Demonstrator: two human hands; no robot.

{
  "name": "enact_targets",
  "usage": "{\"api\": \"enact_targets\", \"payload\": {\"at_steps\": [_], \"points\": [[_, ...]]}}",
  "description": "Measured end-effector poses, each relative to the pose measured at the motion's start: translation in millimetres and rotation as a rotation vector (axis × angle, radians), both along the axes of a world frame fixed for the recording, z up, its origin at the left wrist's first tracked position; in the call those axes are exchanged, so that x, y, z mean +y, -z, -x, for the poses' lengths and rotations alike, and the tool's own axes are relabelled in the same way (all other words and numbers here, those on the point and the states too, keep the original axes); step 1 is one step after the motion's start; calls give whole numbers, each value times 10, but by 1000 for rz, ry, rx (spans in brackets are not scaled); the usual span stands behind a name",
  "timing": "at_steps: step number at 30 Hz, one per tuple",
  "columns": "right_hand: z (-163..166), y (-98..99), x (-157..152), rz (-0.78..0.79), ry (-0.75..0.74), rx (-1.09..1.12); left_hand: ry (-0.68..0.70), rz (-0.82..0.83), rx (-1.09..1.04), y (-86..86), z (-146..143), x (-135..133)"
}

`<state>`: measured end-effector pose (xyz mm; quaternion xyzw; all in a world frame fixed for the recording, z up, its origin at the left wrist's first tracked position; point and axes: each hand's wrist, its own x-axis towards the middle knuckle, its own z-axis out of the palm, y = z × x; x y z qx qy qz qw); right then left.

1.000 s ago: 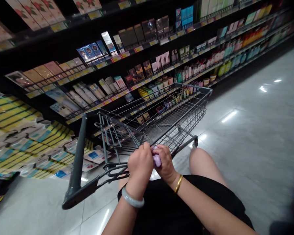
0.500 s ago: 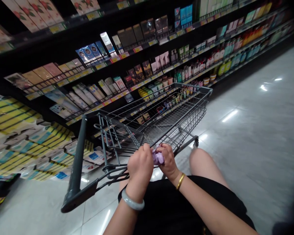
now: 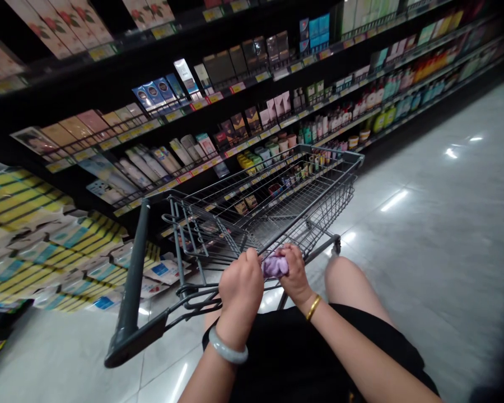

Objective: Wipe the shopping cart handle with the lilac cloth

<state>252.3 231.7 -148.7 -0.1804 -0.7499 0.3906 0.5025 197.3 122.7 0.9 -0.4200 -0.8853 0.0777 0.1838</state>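
Note:
My left hand (image 3: pixel 242 284), with a pale bangle at the wrist, is closed in a fist where the top side rail of the grey wire shopping cart (image 3: pixel 308 214) passes; its fingertips are hidden. A crumpled purple cloth (image 3: pixel 276 266) sits on that rail just right of this fist, partly around it. My right hand (image 3: pixel 294 274), a gold bangle on its wrist, is closed on the cloth's right end. At the near left the cart's thick handle bar (image 3: pixel 131 280) is untouched. The basket of the cart lies beyond both hands.
Long black shelves (image 3: pixel 218 159) with boxes and bottles run behind the cart. Yellow striped packages (image 3: pixel 54 240) hang or stand at the left. Shiny tiled floor (image 3: pixel 441 235) stretches to the right. My bare knee (image 3: pixel 353 282) is close to the cart's wheel.
My right hand has slid slightly right along the rail, and more of the purple cloth shows between the hands. My left hand and the cart have stayed nearly in place.

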Motion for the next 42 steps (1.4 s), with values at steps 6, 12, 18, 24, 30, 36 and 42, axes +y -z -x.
{"api": "enact_targets", "payload": {"at_steps": [6,12,18,24,30,36,42], "points": [[-33,220,121,78,117,-41,5,-23,-3,9,1,3],[-56,16,111,-55,13,10,-4,-3,8,4,-7,-3],[-94,226,208,81,126,-90,-2,-13,3,-3,-9,3],[-115,-344,107,-48,25,87,-10,-3,-2,-4,-15,6],[-97,69,243,145,213,-21,10,-13,-1,-15,-19,-4],[-170,-530,-42,-42,-5,133,-23,22,-38,-38,-26,-1],[-121,-271,-51,-8,65,-23,-9,12,-33,-24,-21,-16]]}}
